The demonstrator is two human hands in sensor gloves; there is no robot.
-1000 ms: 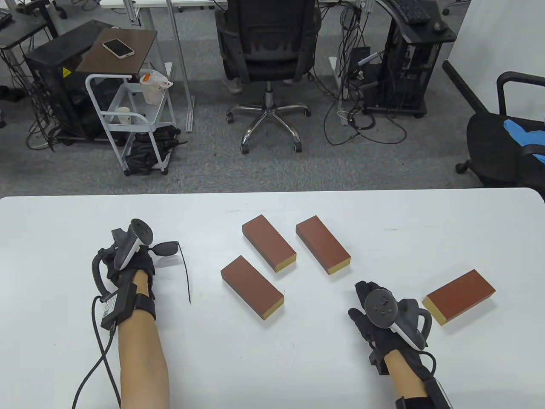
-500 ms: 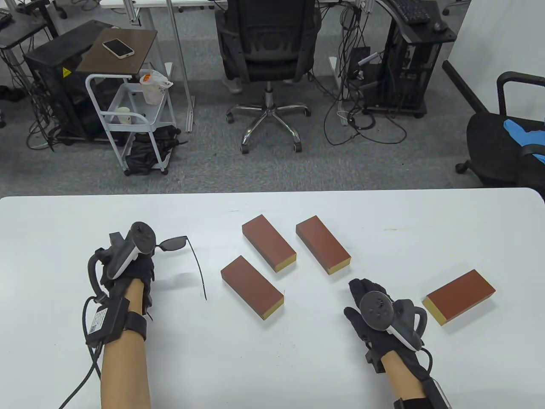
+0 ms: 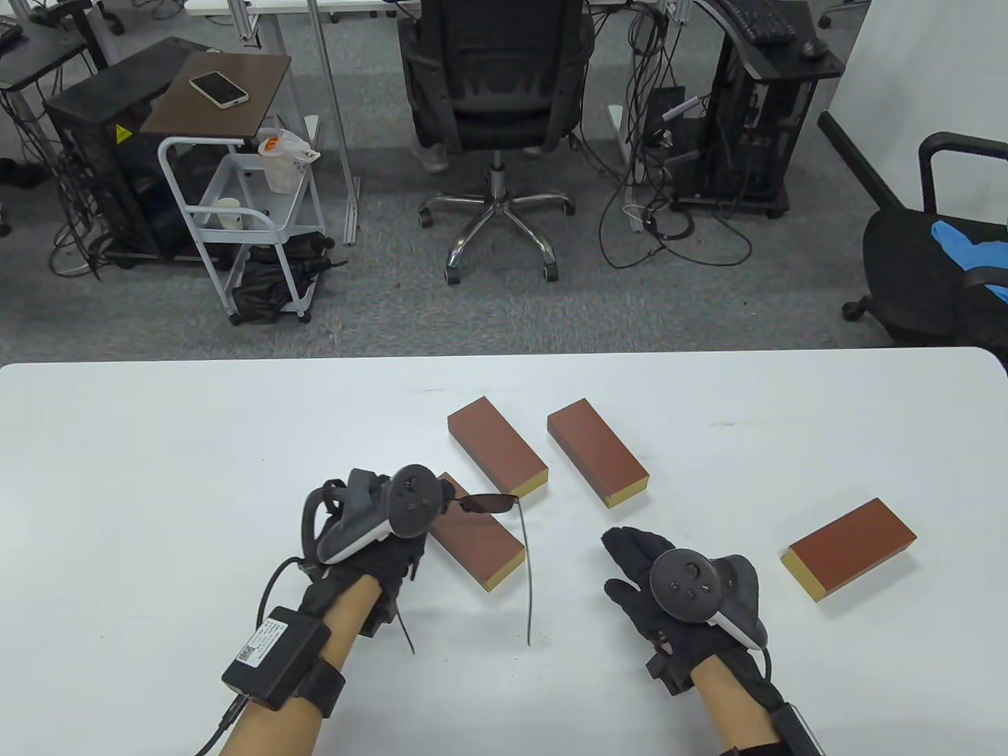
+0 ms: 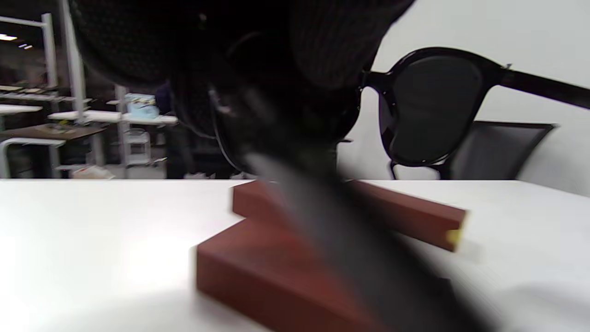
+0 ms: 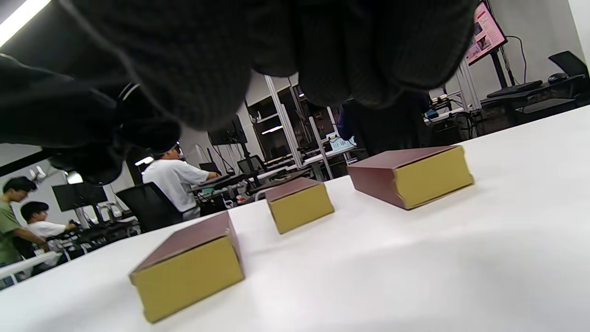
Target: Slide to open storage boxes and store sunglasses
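Sunglasses (image 3: 490, 502) in left hand (image 3: 376, 543), now over nearest box (image 3: 480, 543).

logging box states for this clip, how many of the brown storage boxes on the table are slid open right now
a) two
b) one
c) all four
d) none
d) none: all four storage boxes lie closed on the table, and the left hand holds the sunglasses above the nearest one.
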